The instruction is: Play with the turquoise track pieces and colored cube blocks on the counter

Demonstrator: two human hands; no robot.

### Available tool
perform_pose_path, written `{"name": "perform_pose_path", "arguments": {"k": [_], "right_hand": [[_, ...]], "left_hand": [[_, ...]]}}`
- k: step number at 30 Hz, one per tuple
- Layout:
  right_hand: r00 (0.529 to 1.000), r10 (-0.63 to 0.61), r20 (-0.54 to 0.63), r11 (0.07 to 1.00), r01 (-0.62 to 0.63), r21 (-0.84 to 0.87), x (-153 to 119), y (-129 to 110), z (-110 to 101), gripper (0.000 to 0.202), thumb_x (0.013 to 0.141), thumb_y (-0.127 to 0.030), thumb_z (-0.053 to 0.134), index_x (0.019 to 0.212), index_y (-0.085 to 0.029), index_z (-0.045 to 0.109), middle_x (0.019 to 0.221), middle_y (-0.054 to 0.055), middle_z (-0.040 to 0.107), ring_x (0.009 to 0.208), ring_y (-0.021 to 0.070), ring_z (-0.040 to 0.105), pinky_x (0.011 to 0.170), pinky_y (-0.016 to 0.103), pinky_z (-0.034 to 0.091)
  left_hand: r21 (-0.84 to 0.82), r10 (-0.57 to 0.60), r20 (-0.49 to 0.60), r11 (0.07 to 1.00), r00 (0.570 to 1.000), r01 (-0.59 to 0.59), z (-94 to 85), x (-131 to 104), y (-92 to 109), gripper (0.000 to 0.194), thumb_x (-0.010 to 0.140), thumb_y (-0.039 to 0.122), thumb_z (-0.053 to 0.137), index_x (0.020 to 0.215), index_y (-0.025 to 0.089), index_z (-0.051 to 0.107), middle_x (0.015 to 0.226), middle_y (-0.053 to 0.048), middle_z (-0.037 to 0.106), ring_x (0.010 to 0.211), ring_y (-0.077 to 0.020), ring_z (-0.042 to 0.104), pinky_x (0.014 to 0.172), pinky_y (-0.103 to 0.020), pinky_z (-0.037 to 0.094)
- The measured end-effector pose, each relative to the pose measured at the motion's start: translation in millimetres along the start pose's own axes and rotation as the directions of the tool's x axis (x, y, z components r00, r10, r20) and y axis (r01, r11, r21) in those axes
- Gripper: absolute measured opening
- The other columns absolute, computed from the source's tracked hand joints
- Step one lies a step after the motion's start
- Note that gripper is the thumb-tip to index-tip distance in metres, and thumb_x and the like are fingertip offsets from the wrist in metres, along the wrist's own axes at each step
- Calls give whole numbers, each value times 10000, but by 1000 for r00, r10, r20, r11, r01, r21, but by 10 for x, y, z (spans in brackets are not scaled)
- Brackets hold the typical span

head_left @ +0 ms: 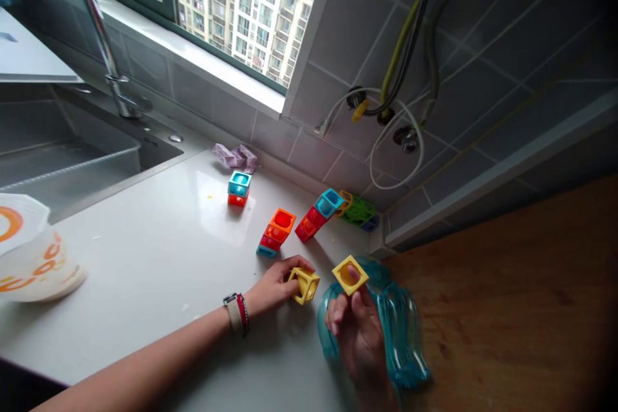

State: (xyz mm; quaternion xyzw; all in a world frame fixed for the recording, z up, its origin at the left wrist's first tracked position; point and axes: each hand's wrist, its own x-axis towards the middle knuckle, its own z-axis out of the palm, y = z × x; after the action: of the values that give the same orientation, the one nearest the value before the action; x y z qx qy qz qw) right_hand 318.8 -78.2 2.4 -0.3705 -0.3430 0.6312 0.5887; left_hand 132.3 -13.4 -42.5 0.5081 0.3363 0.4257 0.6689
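Cup stands lidded; hands hold yellow cubes.

Count on the bench: 2 yellow blocks, one per hand, so 2 hands. 3 stacks: first has 2 blocks, second 3, third at least 2 (layers blur together). 1 green-yellow-blue row, block count unclear. 1 purple cluster, pieces overlap. 1 cup, 1 sink, 1 tap, 1 watch.
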Motion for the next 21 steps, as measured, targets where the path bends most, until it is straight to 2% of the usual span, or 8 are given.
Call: {"name": "perform_pose_path", "arguments": {"k": [2, 4, 6, 8, 11, 15, 18, 21], "right_hand": [[999, 20, -50, 1000, -21, -15, 13, -81, 41, 306, 971, -387, 673, 1257, -279, 645, 557, -74, 543, 432, 85, 420, 440, 197, 358], [997, 8, -74, 996, -14, -83, 43, -177, 90, 320, 969, -383, 679, 1263, -267, 633, 542, -92, 526, 388, 69, 382, 399, 180, 327], [995, -63, -74, 978, 47, -205, 104, -286, 145, 362, 964, -400, 683, 1288, -255, 616, 564, -84, 566, 396, 76, 442, 403, 185, 368], [981, -183, -56, 912, 148, -383, 203, -402, 208, 376, 963, -416, 681, 1287, -235, 623, 607, -60, 626, 457, 99, 544, 467, 210, 459], [940, -340, 24, 717, 276, -640, 403, -570, 331, 377, 965, -434, 670, 1262, -202, 658, 679, -22, 693, 554, 128, 633, 593, 253, 541], [899, -421, 124, 488, 339, -804, 677, -729, 523, 391, 987, -475, 606, 1235, -187, 700, 628, -28, 665, 554, 141, 625, 634, 267, 541], [883, -420, 210, 266, 341, -902, 845, -836, 661, 379, 1016, -472, 537, 1191, -196, 729, 603, -21, 661, 564, 157, 636, 664, 271, 517], [909, -316, 272, 4, 288, -958, 970, -977, 814, 340, 1031, -440, 509, 1015, -219, 767, 594, -7, 679, 585, 169, 654, 667, 263, 475]], "left_hand": [[-26, -19, 8, 999, 1000, 19, 1, 6, -9, 454, 619, 157, 507, 1059, 152, 620, 880, -19, 673, 763, -166, 597, 686, -261, 475], [-46, -34, 24, 998, 999, 35, 7, 8, -12, 457, 613, 161, 513, 1057, 150, 616, 879, -23, 679, 759, -169, 605, 686, -265, 479], [-48, -33, 29, 998, 999, 34, 14, 8, -11, 453, 612, 161, 513, 1052, 149, 618, 878, -26, 681, 767, -174, 610, 696, -271, 483], [-33, -19, 27, 999, 999, 20, 20, 7, -10, 446, 612, 160, 508, 1042, 152, 624, 875, -26, 679, 771, -175, 608, 699, -272, 485], [-6, -3, 38, 1000, 999, 3, 21, 7, -12, 435, 608, 161, 506, 1025, 152, 632, 880, -32, 682, 778, -180, 608, 705, -278, 491], [-22, -7, 67, 1000, 998, 9, 14, 14, -33, 445, 599, 169, 510, 1026, 150, 631, 898, -43, 694, 797, -196, 629, 715, -290, 500], [-12, 5, 58, 1000, 998, -4, 8, 25, -68, 431, 598, 172, 513, 1010, 154, 637, 895, -44, 691, 803, -203, 631, 711, -292, 502], [6, 23, 50, 1000, 998, -23, 3, 37, -102, 418, 592, 167, 508, 988, 153, 642, 888, -41, 680, 804, -202, 626, 714, -291, 503]]}}
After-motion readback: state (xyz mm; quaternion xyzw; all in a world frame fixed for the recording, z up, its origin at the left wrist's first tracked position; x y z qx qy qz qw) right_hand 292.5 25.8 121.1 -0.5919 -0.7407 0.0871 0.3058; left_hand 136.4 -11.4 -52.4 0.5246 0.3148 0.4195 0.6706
